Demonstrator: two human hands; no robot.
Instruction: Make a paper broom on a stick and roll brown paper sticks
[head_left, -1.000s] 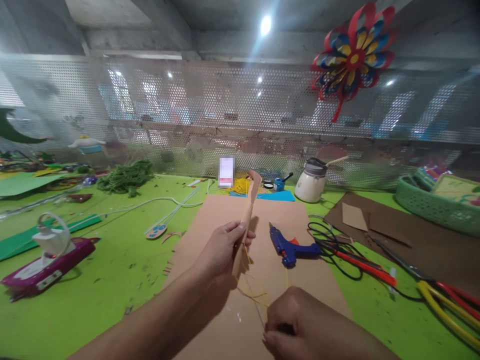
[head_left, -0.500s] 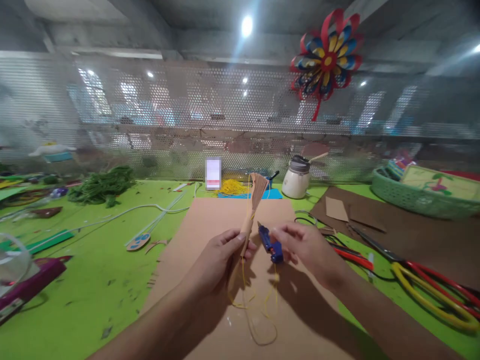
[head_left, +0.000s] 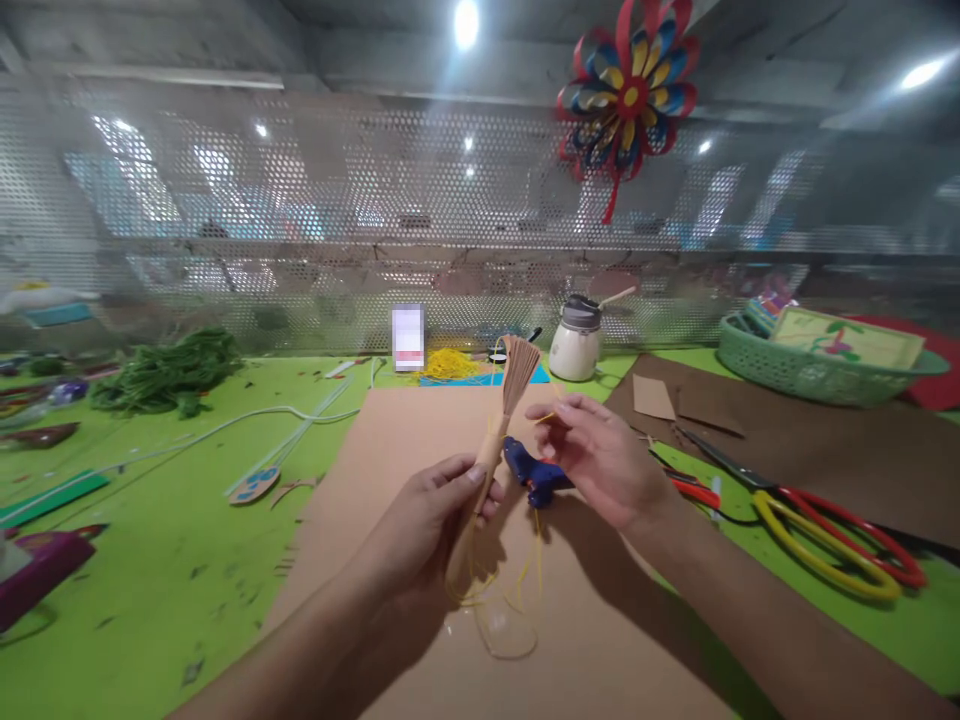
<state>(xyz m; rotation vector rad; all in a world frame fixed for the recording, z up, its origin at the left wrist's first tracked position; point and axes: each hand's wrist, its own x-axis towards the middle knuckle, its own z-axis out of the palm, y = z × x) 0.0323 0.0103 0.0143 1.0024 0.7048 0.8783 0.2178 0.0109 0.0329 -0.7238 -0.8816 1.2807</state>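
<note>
My left hand (head_left: 442,500) is closed around the narrow lower end of a small brown paper bundle (head_left: 521,372), held upright and slightly tilted, its pleated top fanning out. Yellow string (head_left: 538,560) is wound about its middle and hangs in loose loops beneath. To the right of the bundle, my right hand (head_left: 600,450) pinches a length of the string between thumb and fingertips. A dark blue glue gun (head_left: 534,475) appears just below those fingers, its rear partly hidden by the hand.
Brown cardboard (head_left: 390,420) covers the middle of the green table (head_left: 150,560). Large scissors (head_left: 817,550) with red and yellow handles lie at right, before a green basket (head_left: 817,370). A white jar (head_left: 576,350) and yellow shreds (head_left: 450,365) stand behind; green fibre (head_left: 169,372) lies left.
My right hand has risen slightly and now pinches the yellow string, drawing it right of the bundle. My left hand keeps its hold. The whole view has shifted a little.
</note>
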